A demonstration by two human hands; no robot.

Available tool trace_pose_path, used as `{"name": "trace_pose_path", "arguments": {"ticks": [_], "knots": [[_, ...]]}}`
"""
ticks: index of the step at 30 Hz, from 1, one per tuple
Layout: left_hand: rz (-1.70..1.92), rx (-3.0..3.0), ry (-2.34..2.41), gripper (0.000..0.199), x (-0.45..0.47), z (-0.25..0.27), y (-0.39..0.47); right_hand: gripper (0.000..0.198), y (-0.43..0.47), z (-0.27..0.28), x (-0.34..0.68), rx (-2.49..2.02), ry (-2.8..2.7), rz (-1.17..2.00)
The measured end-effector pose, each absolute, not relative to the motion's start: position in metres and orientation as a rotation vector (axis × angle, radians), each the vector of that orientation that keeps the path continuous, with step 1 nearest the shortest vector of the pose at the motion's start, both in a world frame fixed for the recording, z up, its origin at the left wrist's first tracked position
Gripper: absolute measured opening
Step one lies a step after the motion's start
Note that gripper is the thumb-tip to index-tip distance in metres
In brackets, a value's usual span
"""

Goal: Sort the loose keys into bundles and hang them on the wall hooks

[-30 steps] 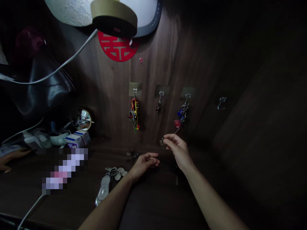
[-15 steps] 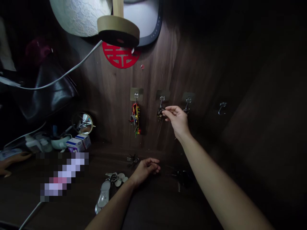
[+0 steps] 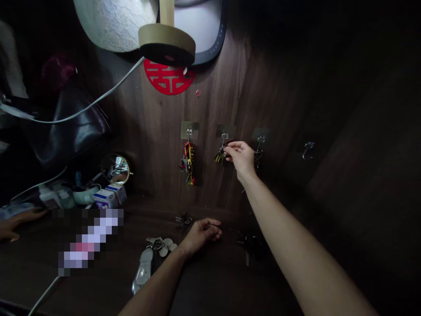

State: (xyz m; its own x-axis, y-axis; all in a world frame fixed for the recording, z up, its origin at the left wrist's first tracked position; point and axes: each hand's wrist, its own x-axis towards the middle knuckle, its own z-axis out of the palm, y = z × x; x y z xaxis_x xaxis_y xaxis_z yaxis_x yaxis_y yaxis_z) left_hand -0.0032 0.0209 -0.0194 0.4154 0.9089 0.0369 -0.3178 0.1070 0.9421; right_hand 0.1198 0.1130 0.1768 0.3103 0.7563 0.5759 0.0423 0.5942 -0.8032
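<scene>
My right hand [image 3: 242, 159] is raised to the wood-grain panel, thumb and fingertips pinched on a bunch of keys [image 3: 219, 155] at the second hook [image 3: 225, 136]. The keys fan out to the left of my fingertips. Whether their ring sits fully on the hook is hard to make out. Low over the dark surface, my left hand [image 3: 204, 232] rests with loosely curved fingers apart and nothing visible in them. Close by on its left lies a small bunch of keys [image 3: 184, 219]. A larger key bunch with a silvery fob [image 3: 144, 270] lies beside my left forearm.
Keys on a colourful braided cord [image 3: 188, 164] hang at left; a third hook [image 3: 261, 139] holds another bunch, partly behind my right hand. A bare hook [image 3: 308, 150] is farther right. Dark keys [image 3: 251, 248], small boxes [image 3: 110, 196], a round mirror [image 3: 115, 169] and a lamp [image 3: 167, 44] stand around.
The keys at my right fingertips have turned and spread out to the left. My left hand keeps its place. The whole view has shifted slightly.
</scene>
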Motion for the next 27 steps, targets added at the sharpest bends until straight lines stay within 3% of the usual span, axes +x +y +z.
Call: {"name": "trace_pose_path", "arguments": {"ticks": [13,27], "knots": [[1.005,1.114,0.681,0.047,-0.004,-0.019,0.020,0.021,0.096,0.138,0.132,-0.896,-1.153,0.604],[1.029,1.205,0.738,0.040,-0.002,-0.022,0.019,0.025,0.031,0.019,0.157,-1.138,-1.171,0.864]]}}
